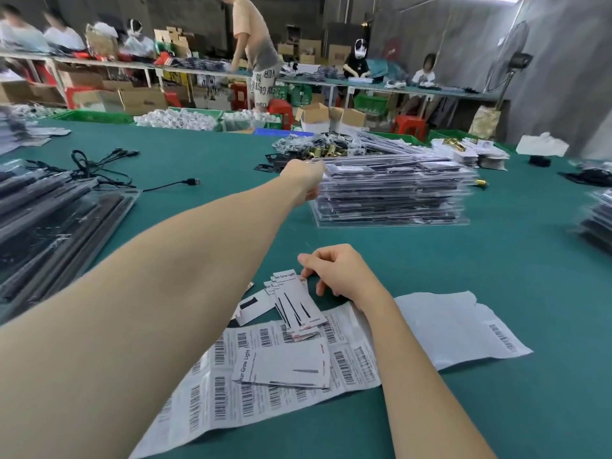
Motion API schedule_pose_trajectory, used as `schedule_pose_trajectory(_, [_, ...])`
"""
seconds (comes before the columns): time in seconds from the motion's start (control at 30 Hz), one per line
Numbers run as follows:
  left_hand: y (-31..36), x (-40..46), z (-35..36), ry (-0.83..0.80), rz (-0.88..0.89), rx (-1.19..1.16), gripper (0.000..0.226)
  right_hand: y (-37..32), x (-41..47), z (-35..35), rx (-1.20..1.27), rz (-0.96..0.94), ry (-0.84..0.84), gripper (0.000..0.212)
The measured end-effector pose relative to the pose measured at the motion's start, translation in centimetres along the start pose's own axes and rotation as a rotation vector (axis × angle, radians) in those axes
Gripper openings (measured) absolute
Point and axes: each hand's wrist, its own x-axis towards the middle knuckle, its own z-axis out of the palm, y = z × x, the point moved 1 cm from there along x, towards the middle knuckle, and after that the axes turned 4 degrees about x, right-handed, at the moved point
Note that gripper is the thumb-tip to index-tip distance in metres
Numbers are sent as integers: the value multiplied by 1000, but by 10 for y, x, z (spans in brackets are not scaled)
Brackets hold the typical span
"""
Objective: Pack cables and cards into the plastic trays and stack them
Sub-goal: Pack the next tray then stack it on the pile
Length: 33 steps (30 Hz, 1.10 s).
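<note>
On the green worktop (496,276) I saw the stack of packed plastic trays (390,193) toward the far side, long axis running left to right, and my left hand (303,178) was at its left end; whether the fingers gripped a tray I could not tell. My right hand (334,270), loosely curled, touched the small cards (294,303) near the front edge.

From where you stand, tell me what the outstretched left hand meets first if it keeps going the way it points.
Most likely the top of the tall stack of clear plastic trays: the left hand is already at its near left corner, though motion blur hides whether they touch. Beyond lie gold-coloured metal fittings.
</note>
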Motion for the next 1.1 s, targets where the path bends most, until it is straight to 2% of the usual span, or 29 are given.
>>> schedule_pose_trajectory(0.03, [-1, -4, -1, 8, -6, -16, 23, 0, 0, 0, 7, 7, 3, 34])
schedule_pose_trajectory(0.13, [-9, -19, -9, 54, -11, -29, 50, 0, 0, -1, 20, 20, 5, 33])
schedule_pose_trajectory(0.2, [-20, -37, -17, 67, -3, -10, 39, 0, -1, -1, 23, 22, 6, 33])
schedule_pose_trajectory(0.3, [-43, -71, -32, 15, 82, 138, 20, 2, -1, -1, 34, 0, 8, 31])
schedule_pose_trajectory(0.37, [-62, -96, -44, 21, 187, 269, 17, 2, -1, -2, 33, -23, 5, 30])
schedule_pose_trajectory(0.47, [-85, -128, -60, 121, 342, 507, 14, 2, -1, -3, 27, -32, -7, 32])
schedule_pose_trajectory(0.63, [-115, -157, -64, 283, 498, 750, 24, -1, 0, -8, -26, -16, -84, 28])
schedule_pose_trajectory(0.7, [-121, -161, -60, 289, 609, 722, 28, -5, -4, -16, -62, 6, -166, 24])
schedule_pose_trajectory(0.87, [-118, -162, -56, 122, 830, 647, 30, -7, -14, -42, -109, 160, -337, 28])
schedule_pose_trajectory(1.0, [-119, -164, -56, 86, 896, 627, 33, -12, -16, -47, -172, 208, -360, 29])
schedule_pose_trajectory(1.1, [-119, -165, -55, 86, 881, 681, 29, -20, -13, -38, -257, 130, -271, 18])
